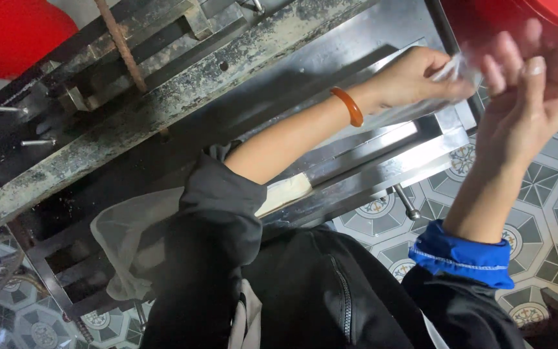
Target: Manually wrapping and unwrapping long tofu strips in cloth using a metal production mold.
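Note:
My left hand (414,74), with an orange bangle (349,105) on the wrist, reaches over a steel machine bed (382,165) and pinches a thin clear plastic bag (458,68). My right hand (531,90) is raised just right of the bag with its fingers spread. Its fingertips are close to the plastic, and motion blur hides whether they touch it. My right sleeve ends in a blue cuff (463,253). I wear a dark zipped jacket (318,291).
A grimy metal machine frame (163,97) with bolts and a rusty rod (121,45) runs diagonally. A pale flat strip (287,191) lies on the steel rails. A translucent bag (121,239) hangs at lower left. Red containers (14,32) stand at the top corners. Patterned floor tiles (550,194) lie below.

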